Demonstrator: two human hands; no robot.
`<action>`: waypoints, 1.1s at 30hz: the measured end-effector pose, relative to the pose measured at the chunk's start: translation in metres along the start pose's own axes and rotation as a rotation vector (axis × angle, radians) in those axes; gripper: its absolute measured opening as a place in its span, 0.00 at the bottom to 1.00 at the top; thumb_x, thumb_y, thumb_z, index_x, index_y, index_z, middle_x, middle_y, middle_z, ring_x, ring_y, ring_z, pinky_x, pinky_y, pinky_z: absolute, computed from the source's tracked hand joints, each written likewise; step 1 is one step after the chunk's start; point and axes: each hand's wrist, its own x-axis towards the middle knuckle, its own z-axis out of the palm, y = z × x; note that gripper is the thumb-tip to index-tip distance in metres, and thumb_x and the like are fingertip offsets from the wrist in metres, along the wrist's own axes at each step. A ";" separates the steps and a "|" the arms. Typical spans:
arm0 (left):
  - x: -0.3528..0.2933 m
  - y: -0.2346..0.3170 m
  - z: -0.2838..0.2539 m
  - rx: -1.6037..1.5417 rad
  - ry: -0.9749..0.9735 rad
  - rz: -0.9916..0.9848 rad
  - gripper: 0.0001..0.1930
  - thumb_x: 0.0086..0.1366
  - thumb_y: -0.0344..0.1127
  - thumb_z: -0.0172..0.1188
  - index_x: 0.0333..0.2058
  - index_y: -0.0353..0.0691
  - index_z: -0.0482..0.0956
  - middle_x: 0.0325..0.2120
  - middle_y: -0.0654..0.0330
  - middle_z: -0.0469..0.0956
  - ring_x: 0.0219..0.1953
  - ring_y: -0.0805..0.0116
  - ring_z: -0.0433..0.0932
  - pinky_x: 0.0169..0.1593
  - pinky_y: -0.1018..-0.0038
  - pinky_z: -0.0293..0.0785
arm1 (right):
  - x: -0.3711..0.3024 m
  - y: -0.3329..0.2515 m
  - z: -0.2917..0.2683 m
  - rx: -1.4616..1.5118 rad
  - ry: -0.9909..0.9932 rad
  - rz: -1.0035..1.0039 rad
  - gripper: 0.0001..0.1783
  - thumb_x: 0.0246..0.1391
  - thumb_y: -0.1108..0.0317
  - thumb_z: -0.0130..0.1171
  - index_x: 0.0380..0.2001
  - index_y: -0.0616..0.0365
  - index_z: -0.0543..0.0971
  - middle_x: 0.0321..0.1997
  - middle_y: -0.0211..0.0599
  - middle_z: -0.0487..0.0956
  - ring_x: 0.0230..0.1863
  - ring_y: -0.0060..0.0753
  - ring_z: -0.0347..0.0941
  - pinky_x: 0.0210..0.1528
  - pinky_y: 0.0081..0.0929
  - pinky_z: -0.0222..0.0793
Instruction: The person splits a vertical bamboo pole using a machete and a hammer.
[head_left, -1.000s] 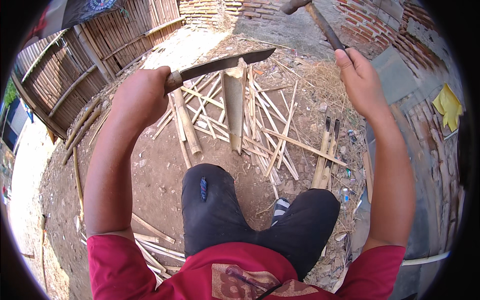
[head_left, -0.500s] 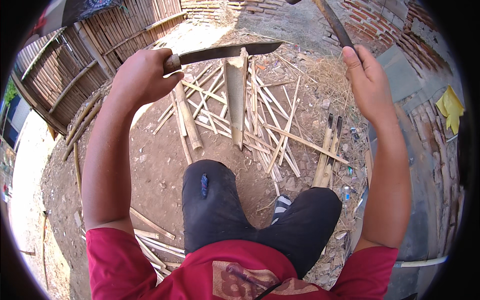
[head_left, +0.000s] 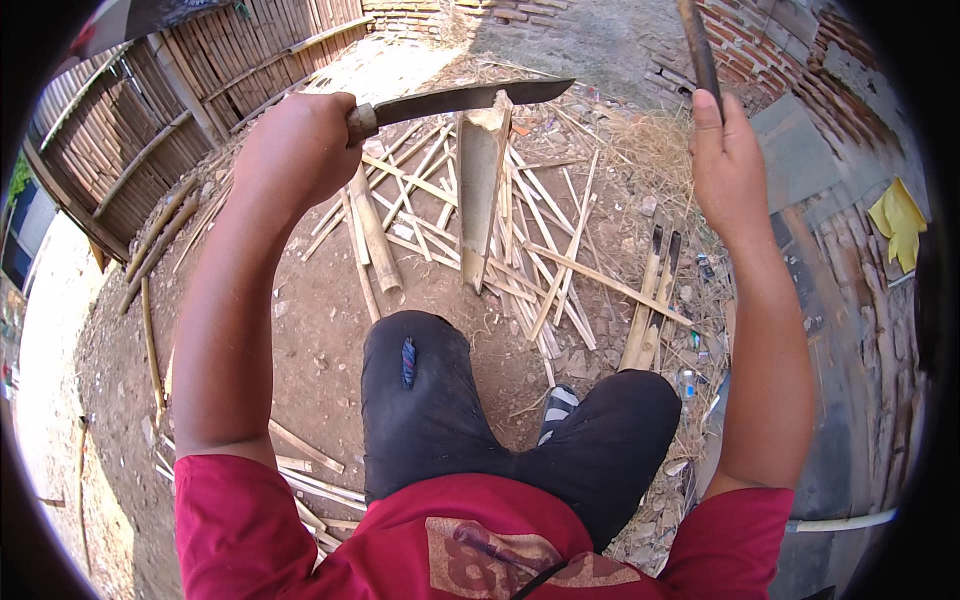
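My left hand (head_left: 302, 148) is closed round the pale wooden handle of a machete (head_left: 460, 101), holding it level. The dark blade lies across the top end of a split bamboo piece (head_left: 477, 195), and a bit of the bamboo's tip shows at the blade. This bamboo stands upright with its hollow inner side toward me. Raised at the right, my right hand (head_left: 728, 160) grips a dark wooden handle (head_left: 699, 50) that points upward. The handle's far end is cut off by the picture's edge.
Several pale bamboo strips (head_left: 560, 270) lie scattered on the dirt around the upright piece. A bamboo tube (head_left: 375, 235) lies left of it. Two dark-tipped bamboo lengths (head_left: 652, 305) lie near my right knee. A bamboo fence (head_left: 150, 130) stands left; a yellow cloth (head_left: 900, 222) is at right.
My left hand and the machete have shifted slightly right. In my right hand the handle has tilted more upright, and its upper end has swung to the right.
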 end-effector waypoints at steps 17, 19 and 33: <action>-0.008 0.007 0.009 -0.020 0.044 0.020 0.07 0.63 0.32 0.61 0.35 0.34 0.83 0.27 0.43 0.82 0.33 0.43 0.83 0.40 0.52 0.79 | 0.007 -0.006 -0.006 -0.172 -0.212 -0.044 0.30 0.74 0.42 0.46 0.37 0.62 0.75 0.25 0.38 0.74 0.28 0.32 0.69 0.33 0.35 0.65; -0.009 0.005 0.011 -0.022 0.038 0.021 0.07 0.63 0.32 0.61 0.34 0.34 0.83 0.27 0.42 0.82 0.33 0.43 0.83 0.40 0.51 0.79 | 0.019 -0.020 -0.023 -0.048 -0.115 0.006 0.29 0.74 0.42 0.47 0.38 0.62 0.74 0.26 0.38 0.74 0.29 0.31 0.69 0.33 0.36 0.65; -0.012 0.004 0.015 -0.035 0.050 0.012 0.08 0.63 0.34 0.61 0.35 0.34 0.82 0.28 0.41 0.82 0.34 0.41 0.83 0.41 0.50 0.79 | 0.023 -0.002 -0.011 0.076 -0.009 0.037 0.26 0.73 0.46 0.50 0.36 0.62 0.74 0.26 0.46 0.76 0.29 0.46 0.74 0.35 0.42 0.68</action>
